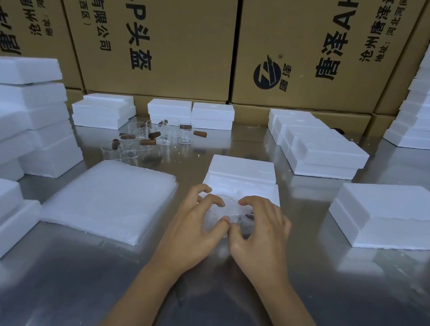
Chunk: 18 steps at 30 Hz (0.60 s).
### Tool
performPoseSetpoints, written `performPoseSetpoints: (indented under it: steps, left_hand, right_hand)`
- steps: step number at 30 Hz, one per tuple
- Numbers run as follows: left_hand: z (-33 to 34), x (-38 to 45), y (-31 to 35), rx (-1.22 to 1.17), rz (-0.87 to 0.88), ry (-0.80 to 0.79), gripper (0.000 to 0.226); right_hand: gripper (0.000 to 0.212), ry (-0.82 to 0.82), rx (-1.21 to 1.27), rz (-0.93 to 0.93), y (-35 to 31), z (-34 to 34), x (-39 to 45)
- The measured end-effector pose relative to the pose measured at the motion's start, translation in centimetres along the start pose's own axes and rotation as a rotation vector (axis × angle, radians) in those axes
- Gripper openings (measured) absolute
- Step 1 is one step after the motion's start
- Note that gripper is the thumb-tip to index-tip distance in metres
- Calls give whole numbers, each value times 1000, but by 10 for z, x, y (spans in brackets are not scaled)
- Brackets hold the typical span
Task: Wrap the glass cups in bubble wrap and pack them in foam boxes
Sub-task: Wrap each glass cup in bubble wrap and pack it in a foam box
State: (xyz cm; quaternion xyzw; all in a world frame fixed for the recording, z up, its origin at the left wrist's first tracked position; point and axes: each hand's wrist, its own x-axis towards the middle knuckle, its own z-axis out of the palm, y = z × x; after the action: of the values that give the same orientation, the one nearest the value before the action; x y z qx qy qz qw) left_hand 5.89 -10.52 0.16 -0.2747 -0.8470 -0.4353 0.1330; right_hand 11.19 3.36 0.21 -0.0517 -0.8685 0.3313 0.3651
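1. The left hand (195, 230) and the right hand (259, 235) meet over the steel table (218, 310), thumbs almost touching, fingers curled.
2. Between them sits a glass cup (229, 212), partly swathed in clear bubble wrap; both hands grip it, the left hand's fingertips on its far-left rim and the right hand's over its far-right side. A dark brown part shows just under the right fingers.
3. Directly beyond the hands, touching the wrapped cup's far edge, lies an open foam box (243, 186), with its lid (242, 168) resting on its far half.
4. To the left of the left hand, near it, lies a flat stack of bubble wrap sheets (110, 199).
5. Farther off, beyond and left of the hands, stands a cluster of unwrapped glass cups (152, 137) with brown handles.
6. Well to the right of the right hand is a closed foam box pile (395, 215); more foam boxes (21, 114) are piled well to the left.
7. Farthest back, cardboard cartons (183, 33) form a wall.
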Motion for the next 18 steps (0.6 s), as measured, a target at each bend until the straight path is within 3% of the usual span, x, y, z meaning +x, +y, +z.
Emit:
performPoseSetpoints:
  steps: [3, 10, 18]
  left_hand:
    - [2, 0, -3, 54, -37, -72, 41]
    - [8, 2, -2, 89, -22, -22, 41]
    - [2, -2, 9, -66, -17, 189, 46]
  right_hand:
    - [31, -3, -18, 24, 3, -3, 2]
    - [33, -21, 17, 20, 5, -3, 3]
    - [34, 92, 113, -19, -2, -4, 3]
